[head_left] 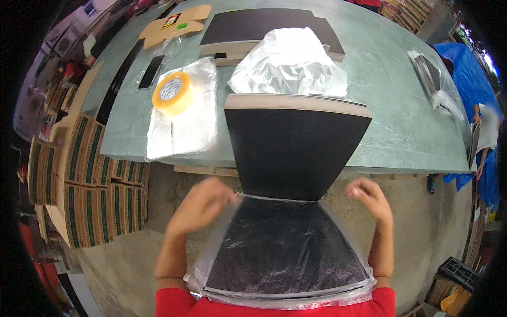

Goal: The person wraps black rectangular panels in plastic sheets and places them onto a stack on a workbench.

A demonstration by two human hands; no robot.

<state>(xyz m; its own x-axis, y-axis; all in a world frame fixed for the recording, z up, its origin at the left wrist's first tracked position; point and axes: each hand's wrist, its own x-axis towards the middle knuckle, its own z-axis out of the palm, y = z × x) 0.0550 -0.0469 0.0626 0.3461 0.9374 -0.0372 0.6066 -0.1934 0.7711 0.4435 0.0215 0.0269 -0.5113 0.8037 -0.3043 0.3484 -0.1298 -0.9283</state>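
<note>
A clear plastic bag (285,240) with a black flat panel inside lies against my front, its mouth edge towards the table. Just beyond that edge, a thick stack of black boards (297,148) with pale edges leans up at the table's front. My left hand (208,198), smeared by motion, is at the bag's upper left corner; whether it grips the film cannot be made out. Off to the right of the boards, my right hand (369,196) hovers with loosely bent fingers and nothing visible in it, apart from the bag.
On the green table (393,119) stand crumpled white plastic (290,63), more black boards (259,24), a tape roll (173,94) on flat clear bags (185,132), a dark phone-like slab (151,72) and cardboard (171,26). Stacked cartons (100,203) flank the left; another person (486,129) stands right.
</note>
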